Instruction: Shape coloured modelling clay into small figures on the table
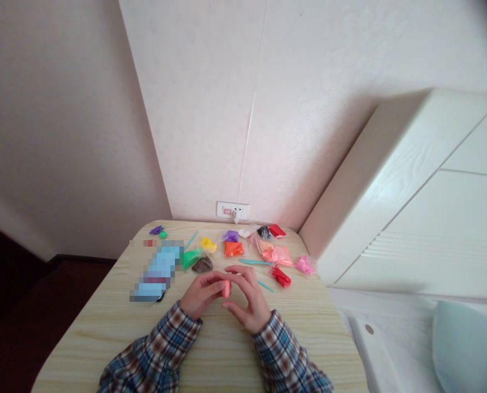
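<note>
A small piece of coral-pink modelling clay [226,289] is held between the thumb and fingers of my left hand [202,292], just above the table's middle. My right hand [249,300] curves around its right side, thumb and fingers spread apart. Its index fingertip is close to the top of the clay; whether it touches I cannot tell. Beyond the hands lie a brown clay packet [203,265], a green clay packet [192,257] and a red clay packet [282,277]. A thin teal modelling tool [265,286] lies beside my right hand.
Farther back on the wooden table [104,333] are several more clay packets, including orange [234,249], yellow [208,245] and pink [305,265]. A blurred-out phone-like object [159,273] lies at left. The wall socket [233,210] is behind; a white cabinet [390,191] flanks the right.
</note>
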